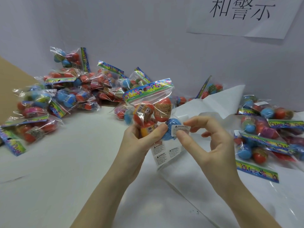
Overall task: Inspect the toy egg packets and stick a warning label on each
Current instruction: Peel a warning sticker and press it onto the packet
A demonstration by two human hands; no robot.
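My left hand (pixel 141 142) grips a clear packet of toy eggs (pixel 153 106) from below, its colourful header card tilted up at the top. Red, orange and blue eggs show through the plastic. My right hand (pixel 209 142) pinches a white warning label (pixel 180 130) between thumb and forefinger, against the packet's blue egg at the lower right. A label sheet (pixel 164 153) with more warning labels lies on the table just under my hands.
A large heap of egg packets (pixel 65 96) fills the table's back left. A smaller pile of packets (pixel 269 129) lies at the right. White backing paper (pixel 218 102) lies behind my hands. A paper sign (pixel 243 15) hangs on the wall.
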